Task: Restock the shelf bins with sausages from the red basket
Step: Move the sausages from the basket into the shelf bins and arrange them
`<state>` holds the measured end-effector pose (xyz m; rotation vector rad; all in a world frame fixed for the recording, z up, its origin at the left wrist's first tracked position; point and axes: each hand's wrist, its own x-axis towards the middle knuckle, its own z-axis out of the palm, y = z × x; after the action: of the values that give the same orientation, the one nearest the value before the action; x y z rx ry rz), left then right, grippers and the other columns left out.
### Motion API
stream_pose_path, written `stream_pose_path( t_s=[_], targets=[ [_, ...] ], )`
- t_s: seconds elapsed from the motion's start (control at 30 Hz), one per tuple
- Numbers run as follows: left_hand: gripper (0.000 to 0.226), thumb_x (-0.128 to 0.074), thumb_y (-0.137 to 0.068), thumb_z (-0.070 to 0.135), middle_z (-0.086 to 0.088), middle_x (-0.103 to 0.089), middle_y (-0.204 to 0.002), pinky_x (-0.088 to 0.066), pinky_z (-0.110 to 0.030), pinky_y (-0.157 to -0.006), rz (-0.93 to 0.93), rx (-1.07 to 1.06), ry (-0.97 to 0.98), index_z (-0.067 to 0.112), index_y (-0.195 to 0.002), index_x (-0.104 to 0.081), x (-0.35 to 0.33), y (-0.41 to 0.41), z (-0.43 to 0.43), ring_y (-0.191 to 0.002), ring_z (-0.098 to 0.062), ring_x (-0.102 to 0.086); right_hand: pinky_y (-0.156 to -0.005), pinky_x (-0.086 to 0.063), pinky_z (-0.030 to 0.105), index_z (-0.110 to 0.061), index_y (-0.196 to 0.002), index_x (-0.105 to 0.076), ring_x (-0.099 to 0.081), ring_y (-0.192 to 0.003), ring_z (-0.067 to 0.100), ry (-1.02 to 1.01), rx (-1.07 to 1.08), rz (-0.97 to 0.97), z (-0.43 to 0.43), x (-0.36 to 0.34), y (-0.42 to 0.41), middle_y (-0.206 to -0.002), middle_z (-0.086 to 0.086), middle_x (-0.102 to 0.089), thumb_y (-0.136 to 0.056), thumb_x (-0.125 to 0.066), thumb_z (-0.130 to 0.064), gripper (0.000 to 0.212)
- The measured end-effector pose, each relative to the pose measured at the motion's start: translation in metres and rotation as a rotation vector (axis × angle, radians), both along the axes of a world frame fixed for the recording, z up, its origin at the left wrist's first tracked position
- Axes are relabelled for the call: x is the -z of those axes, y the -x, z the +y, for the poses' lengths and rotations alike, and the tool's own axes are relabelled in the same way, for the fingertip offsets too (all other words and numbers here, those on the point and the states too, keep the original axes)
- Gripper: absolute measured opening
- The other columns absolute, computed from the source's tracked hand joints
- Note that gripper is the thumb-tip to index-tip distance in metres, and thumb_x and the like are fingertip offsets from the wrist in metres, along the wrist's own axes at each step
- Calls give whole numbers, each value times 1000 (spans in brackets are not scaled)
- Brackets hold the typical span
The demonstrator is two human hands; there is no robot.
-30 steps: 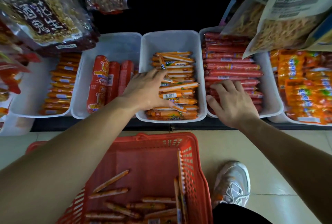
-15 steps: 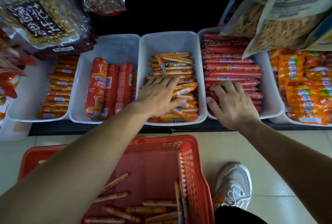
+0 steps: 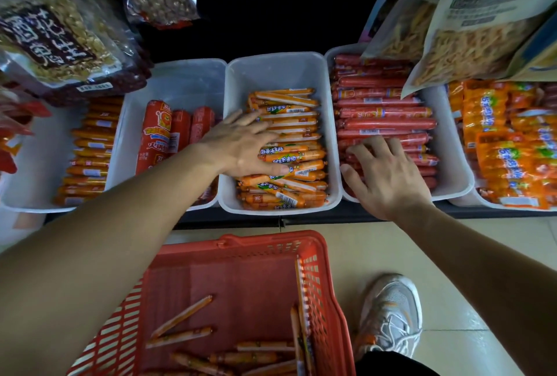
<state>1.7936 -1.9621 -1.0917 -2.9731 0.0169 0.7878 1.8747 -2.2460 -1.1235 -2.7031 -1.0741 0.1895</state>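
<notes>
My left grip [image 3: 241, 146], fingers straight, presses the orange sausages [image 3: 289, 122] flat in the middle bin [image 3: 277, 210] (probably to make room); right grip [image 3: 388, 177], fingers spread, rests on red sausages [image 3: 385, 110]; more wait in the red basket [image 3: 271, 243].

— What can we read here?
— On the peanut bag [image 3: 57, 41], upper left, we read large "酒鬼花生". The orange sausages [image 3: 283, 154] in the middle bin [image 3: 278, 59] say "甜玉米香肠".
— And the thick red sausage [image 3: 155, 134]?
— We make out "110g" low on it. The print on the pale bag [image 3: 488, 14], upper right, is too blurred for us.
</notes>
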Motion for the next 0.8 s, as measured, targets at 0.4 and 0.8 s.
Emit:
stream_pose_path(
  t_s=[0.4, 0.8],
  targets=[
    [124, -1, -61, 102, -5, -35, -157, -17, -46, -121, 33, 51, -86, 24, -153, -34, -5, 3, 10, -146, -28, -23, -80, -48, 46, -21, -123, -57, -43, -108, 27, -12, 6, 1, 1, 0, 1, -122, 4, -49, -94, -31, -58, 53],
    [41, -52, -96, 49, 3, -55, -132, -45, -38, -95, -382, -340, 264, 24, -129, -59, -43, 34, 28, -120, -20, -53, -83, -51, 45, -20, -125, -57, -48, -111, 29, 5, 22, 49, 6, -11, -1, -123, 5, -52, -91, -48, -49, 45]
  ],
)
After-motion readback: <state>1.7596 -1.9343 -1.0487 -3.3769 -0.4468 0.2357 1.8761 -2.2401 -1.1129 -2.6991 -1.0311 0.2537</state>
